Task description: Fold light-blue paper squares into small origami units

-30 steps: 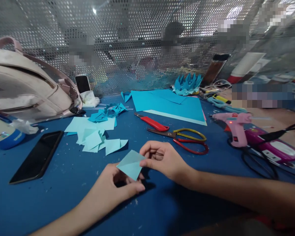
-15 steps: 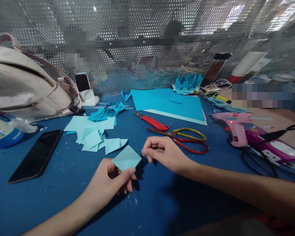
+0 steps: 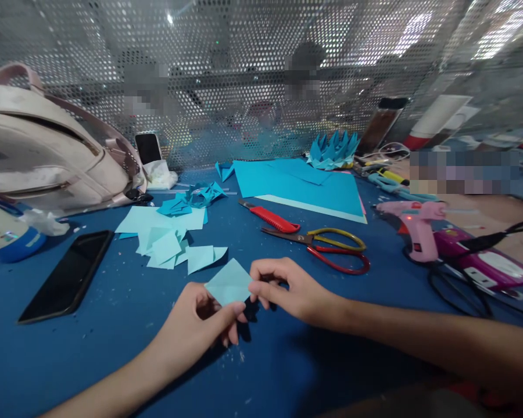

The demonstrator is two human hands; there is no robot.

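A small light-blue paper square (image 3: 229, 283), turned cornerwise with a faint crease across it, is held just above the blue table. My left hand (image 3: 204, 316) grips its lower edge, thumb on top and fingers beneath. At the right corner, my right hand (image 3: 287, 287) pinches the paper between thumb and forefinger. Behind the square lie a folded light-blue paper piece (image 3: 204, 256) and a loose pile of light-blue paper squares (image 3: 164, 248). Scissors (image 3: 309, 239) with one yellow and one red handle rest beyond my right hand, near a red utility knife (image 3: 274, 217).
Blue paper sheets (image 3: 296, 186) and a spiky folded-paper piece (image 3: 333, 152) lie at the back. On the right are a pink glue gun (image 3: 418, 223) and a purple power strip (image 3: 483, 261) with black cords. A black phone (image 3: 67, 278) and a pale backpack (image 3: 47, 145) are on the left.
My right hand has moved slightly left and down, closing on the right corner of the paper square. My left hand keeps its hold and has shifted a little to the right.
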